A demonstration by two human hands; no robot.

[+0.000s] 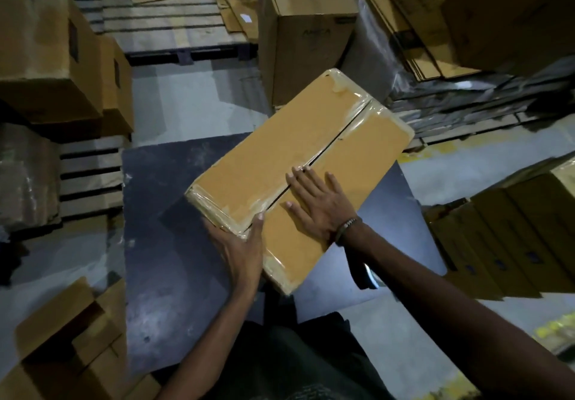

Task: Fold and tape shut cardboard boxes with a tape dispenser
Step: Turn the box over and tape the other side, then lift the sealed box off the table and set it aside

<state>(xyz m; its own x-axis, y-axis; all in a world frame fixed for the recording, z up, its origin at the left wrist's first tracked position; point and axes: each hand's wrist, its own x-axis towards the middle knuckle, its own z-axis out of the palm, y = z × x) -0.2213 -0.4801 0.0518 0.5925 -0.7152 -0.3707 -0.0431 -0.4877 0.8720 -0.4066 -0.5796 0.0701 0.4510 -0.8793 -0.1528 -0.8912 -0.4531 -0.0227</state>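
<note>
Head view — left hand [239, 251] fingers hidden behind taped box [298, 175].

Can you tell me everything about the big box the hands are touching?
The box is long, flat brown cardboard, lying slantwise on a dark table. Its two top flaps are closed, with a dark seam between them. Shiny clear tape wraps both ends. The right hand rests flat on top near the seam; the left hand holds the near end, thumb on top.
</note>
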